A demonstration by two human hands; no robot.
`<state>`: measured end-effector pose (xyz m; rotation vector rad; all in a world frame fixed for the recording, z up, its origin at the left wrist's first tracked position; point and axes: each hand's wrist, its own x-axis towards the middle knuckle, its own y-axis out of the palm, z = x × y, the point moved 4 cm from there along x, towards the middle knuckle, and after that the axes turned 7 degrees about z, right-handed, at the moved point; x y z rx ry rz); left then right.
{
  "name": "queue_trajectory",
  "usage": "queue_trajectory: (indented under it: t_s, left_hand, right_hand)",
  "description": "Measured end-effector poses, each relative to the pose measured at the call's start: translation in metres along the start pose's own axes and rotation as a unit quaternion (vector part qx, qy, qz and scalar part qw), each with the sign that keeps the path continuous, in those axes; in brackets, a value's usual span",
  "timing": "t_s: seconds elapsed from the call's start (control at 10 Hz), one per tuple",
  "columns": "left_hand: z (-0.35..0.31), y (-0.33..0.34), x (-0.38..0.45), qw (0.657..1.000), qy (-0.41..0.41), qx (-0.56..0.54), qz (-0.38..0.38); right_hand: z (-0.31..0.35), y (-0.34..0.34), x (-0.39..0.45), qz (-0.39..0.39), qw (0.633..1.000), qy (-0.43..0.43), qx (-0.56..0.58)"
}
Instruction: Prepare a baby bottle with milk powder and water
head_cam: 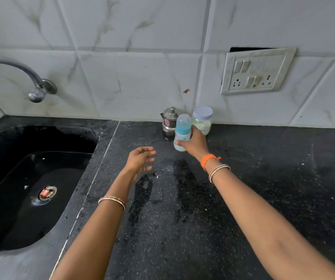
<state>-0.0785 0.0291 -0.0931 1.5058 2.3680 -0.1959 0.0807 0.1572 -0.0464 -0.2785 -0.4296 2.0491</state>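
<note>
Now the baby bottle (182,132) was gripped round its lower body by the right hand (194,144), while the left hand (141,158) was held open, empty

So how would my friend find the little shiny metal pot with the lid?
Start at the grey switch plate on the tiled wall, then drop down-left to the back of the black stone counter. The small steel pot stands there, left of the clear plastic jar with a white lid. It alone is shiny metal with a knobbed lid.
</note>
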Motion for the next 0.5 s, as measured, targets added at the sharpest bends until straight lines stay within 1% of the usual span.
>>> queue_trajectory:
  t_s: [0.1, 0.2, 0.3, 0.4, 0.5]
  left_hand:
    - [-0.005, 0.011, 0.011, 1.0, 0.01, 0.023, -0.005]
    - [-0.009, 0.024, 0.022, 0.995, 0.054, 0.074, -0.03]
    - [-0.005, 0.037, 0.028, 0.986, 0.059, 0.154, -0.024]
    - [0.007, 0.049, 0.028, 0.962, 0.041, 0.269, 0.012]
    - [0.014, 0.056, 0.018, 0.895, 0.088, 0.437, -0.035]
  right_hand:
    - [-0.02, -0.008, 0.014, 0.024, 0.999, 0.036, -0.029]
    - [-0.044, -0.004, 0.015, 0.037, 0.998, 0.056, -0.016]
    - [-0.054, 0.0, 0.015, 0.027, 0.997, 0.067, -0.009]
    - [-0.059, 0.006, 0.017, 0.058, 0.996, 0.058, -0.032]
    - [-0.063, 0.0, -0.002, -0.033, 0.99, 0.006, -0.135]
